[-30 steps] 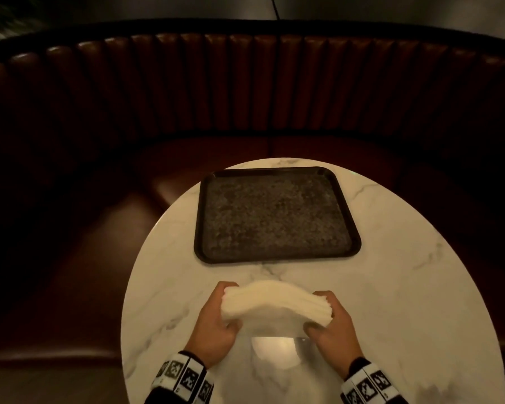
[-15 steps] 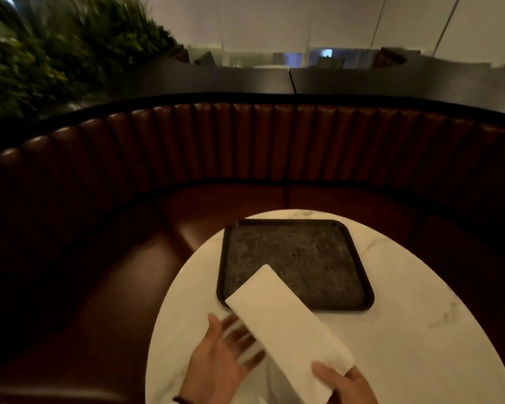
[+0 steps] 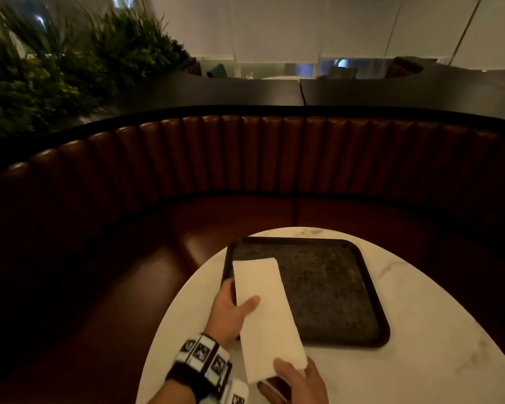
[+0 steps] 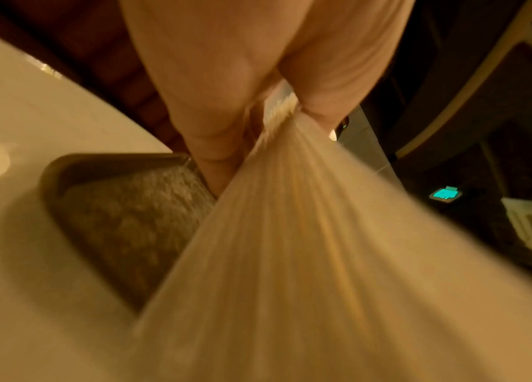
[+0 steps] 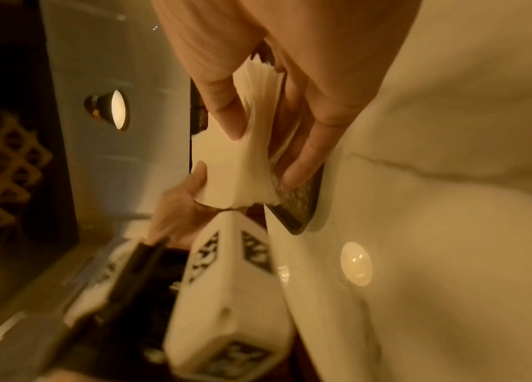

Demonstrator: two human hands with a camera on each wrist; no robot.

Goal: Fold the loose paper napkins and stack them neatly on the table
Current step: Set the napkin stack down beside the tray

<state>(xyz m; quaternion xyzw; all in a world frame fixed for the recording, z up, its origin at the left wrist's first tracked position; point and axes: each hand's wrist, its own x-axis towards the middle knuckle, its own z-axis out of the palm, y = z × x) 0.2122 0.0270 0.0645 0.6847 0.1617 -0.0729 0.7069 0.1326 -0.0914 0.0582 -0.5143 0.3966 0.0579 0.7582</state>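
A thick stack of white paper napkins is held flat in the air above the near left of the round marble table, its far end over the dark tray. My left hand grips the stack's left long edge, thumb on top and fingers underneath. My right hand pinches the near end, thumb on top. In the left wrist view the napkin stack fans out from the thumb and fingers. In the right wrist view the napkin stack is squeezed between both hands.
The tray lies on the table's far half with nothing on it. A curved brown leather booth wraps round the table's far side, with plants behind it at the left. Bare marble shows at the right of the table.
The stack went from a bent bundle held by both ends to a flat long strip. My left hand, spread open under it half a second ago, has taken hold of its left edge. The view tilted up.
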